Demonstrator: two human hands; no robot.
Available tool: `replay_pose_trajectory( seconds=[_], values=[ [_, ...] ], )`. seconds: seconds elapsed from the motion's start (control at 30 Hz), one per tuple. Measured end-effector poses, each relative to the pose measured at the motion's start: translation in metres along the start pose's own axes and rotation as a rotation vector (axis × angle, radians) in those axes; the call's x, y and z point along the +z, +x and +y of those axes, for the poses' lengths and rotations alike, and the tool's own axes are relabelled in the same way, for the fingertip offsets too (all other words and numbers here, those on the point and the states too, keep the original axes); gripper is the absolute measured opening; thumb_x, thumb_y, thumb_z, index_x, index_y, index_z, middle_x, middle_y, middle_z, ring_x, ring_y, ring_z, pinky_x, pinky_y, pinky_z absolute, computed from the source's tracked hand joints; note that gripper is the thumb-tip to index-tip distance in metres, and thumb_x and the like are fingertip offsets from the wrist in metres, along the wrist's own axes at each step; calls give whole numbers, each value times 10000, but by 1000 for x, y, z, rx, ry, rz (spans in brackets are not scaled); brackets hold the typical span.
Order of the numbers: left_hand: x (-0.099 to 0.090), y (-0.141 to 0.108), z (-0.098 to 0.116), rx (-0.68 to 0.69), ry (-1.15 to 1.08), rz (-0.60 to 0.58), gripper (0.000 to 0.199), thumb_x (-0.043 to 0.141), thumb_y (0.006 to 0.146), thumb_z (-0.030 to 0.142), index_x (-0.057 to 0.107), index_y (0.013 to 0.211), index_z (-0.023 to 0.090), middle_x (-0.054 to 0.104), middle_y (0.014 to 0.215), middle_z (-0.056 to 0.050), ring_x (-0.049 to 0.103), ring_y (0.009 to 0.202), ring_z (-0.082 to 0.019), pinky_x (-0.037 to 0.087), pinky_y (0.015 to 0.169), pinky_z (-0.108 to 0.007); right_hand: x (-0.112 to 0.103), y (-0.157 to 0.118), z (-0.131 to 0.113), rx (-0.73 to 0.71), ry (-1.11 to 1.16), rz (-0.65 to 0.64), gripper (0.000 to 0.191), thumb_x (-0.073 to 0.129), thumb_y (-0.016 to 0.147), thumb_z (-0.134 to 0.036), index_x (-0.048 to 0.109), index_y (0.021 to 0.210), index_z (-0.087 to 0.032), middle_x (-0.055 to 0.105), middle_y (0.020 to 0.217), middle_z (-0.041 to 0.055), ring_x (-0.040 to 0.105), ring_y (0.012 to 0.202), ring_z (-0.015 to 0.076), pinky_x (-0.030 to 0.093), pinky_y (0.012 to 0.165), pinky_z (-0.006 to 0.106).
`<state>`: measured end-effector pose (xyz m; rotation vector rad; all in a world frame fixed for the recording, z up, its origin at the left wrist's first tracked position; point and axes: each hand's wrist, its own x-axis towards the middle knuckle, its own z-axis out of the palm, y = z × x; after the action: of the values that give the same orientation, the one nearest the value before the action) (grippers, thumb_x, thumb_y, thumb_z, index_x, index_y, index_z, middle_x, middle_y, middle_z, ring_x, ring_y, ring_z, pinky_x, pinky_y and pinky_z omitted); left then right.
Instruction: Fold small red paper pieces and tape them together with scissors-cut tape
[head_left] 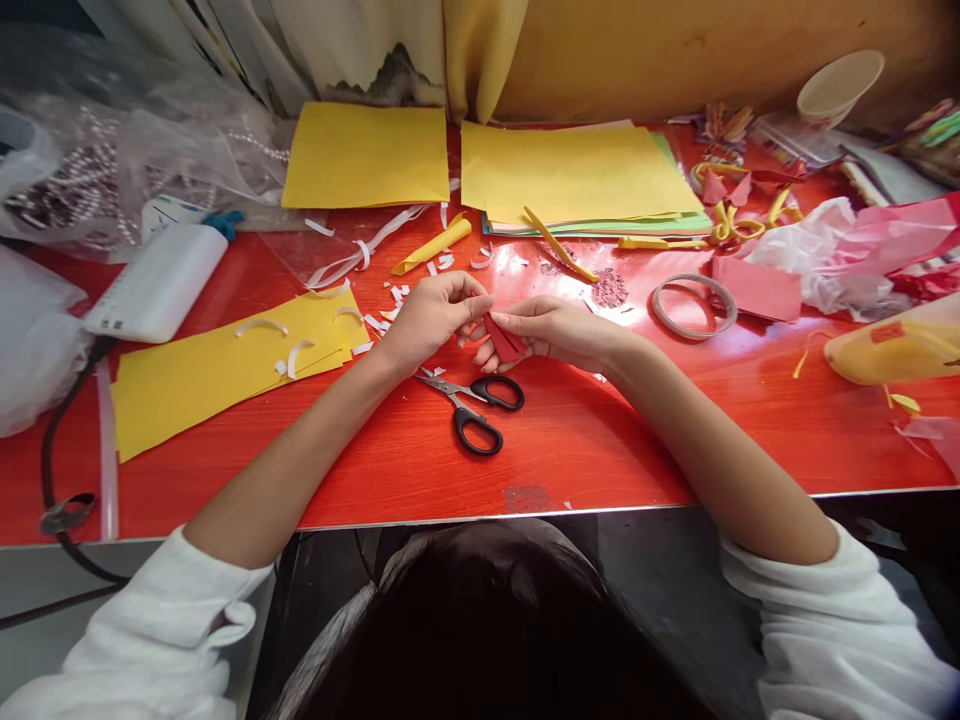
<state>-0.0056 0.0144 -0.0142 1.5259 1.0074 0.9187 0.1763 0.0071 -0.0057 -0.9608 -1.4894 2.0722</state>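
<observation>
Between my two hands is a small folded piece of red paper [507, 343], its layers fanning apart at the lower end. My left hand [439, 315] pinches its upper tip between thumb and fingers. From the other side my right hand [544, 328] grips it, thumb on top and fingers curled beneath. Just below lie scissors [480, 415] with black handles, their blades partly spread and pointing up-left. White paper scraps [386, 308] are scattered beside my left hand. A rolled yellow paper [433, 246] rests beyond it.
Yellow sheets [367, 160] and a paper stack [570, 175] lie at the back. Yellow strips [225, 370] and a white power bank [161, 280] with a cable are at left. A tape roll [694, 306], red paper [757, 290] and a plastic cup [896, 340] are at right.
</observation>
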Motion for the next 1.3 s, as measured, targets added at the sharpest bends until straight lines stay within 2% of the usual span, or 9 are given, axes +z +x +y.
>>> replay_pose_trajectory(
  seconds=[0.27,0.4,0.6,0.73,0.87,1.1,1.17,1.3],
  values=[
    [0,-1,2,36,122,1,199,627,767,340,567,738,154,519,596,28,452,507,-78,364,525,-232,1,-2,-7,27,-43,-1,222,655,814,-307,711,850,-96,714,805,91,646,672,111,529,681,220],
    [1,-2,2,47,157,11,170,620,777,316,572,763,154,545,642,21,469,544,-77,373,549,-225,2,2,-2,28,-62,44,174,627,832,-258,711,822,-106,717,821,95,665,710,132,540,701,239],
    [3,1,0,-34,52,33,281,690,718,397,573,771,147,572,682,8,474,517,-69,373,499,-217,9,7,7,-47,-69,164,150,617,841,-270,717,832,-158,719,821,77,674,740,154,551,733,281],
    [3,1,0,-22,34,59,279,712,697,378,571,708,137,536,612,22,446,481,-57,370,475,-207,7,6,6,-31,-112,135,142,639,825,-278,718,836,-160,726,846,76,673,744,143,551,718,257],
    [5,0,1,-11,-17,71,270,722,688,354,569,692,132,524,573,32,465,463,-56,385,460,-196,6,5,4,-10,-128,98,97,633,823,-208,703,815,-141,727,879,77,688,802,144,554,727,225],
    [5,0,1,-28,-83,104,229,722,695,299,574,673,126,524,557,31,488,447,-59,417,439,-190,23,6,1,20,-133,238,113,566,843,-84,654,790,-131,718,780,53,692,721,127,566,697,220],
    [4,0,1,-4,-57,114,184,704,714,256,577,677,128,526,549,32,496,446,-59,420,448,-188,22,4,-1,36,-121,210,120,555,853,-90,648,791,-133,721,796,56,696,738,135,568,726,241],
    [3,1,4,56,24,107,85,639,752,154,588,688,131,544,563,30,506,452,-53,417,472,-184,12,-2,-3,18,-64,44,170,516,907,-210,666,920,-132,719,948,80,692,868,155,547,851,295]
  ],
)
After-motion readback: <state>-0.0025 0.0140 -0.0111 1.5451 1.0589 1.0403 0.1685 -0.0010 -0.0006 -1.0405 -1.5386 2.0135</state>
